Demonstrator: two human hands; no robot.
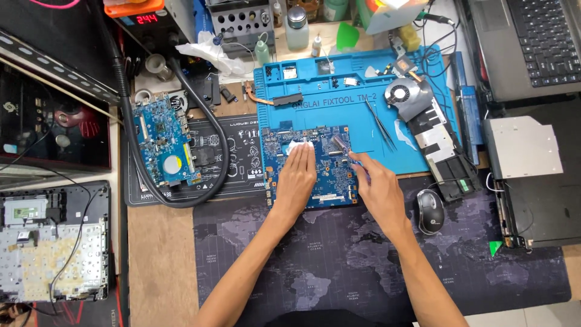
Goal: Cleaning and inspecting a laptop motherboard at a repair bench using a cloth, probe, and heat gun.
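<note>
Left hand [295, 175] presses a white tissue wad [299, 147] flat-fingered onto the blue rectangular circuit board [327, 175] (right hand [378, 189] fingertips steady its right edge); wiping wants light, even pressure.

Electronics repair workshop: bare circuit boards [164, 145], blue repair mat [357, 91], tweezers [380, 124].

The bench is evenly and brightly lit from above, with only soft, short shadows under the forearms and tools. Pale glare washes out the far edge and the white drive casing [523, 147] at right. Focus is fairly sharp at centre, softening toward the corners.
</note>
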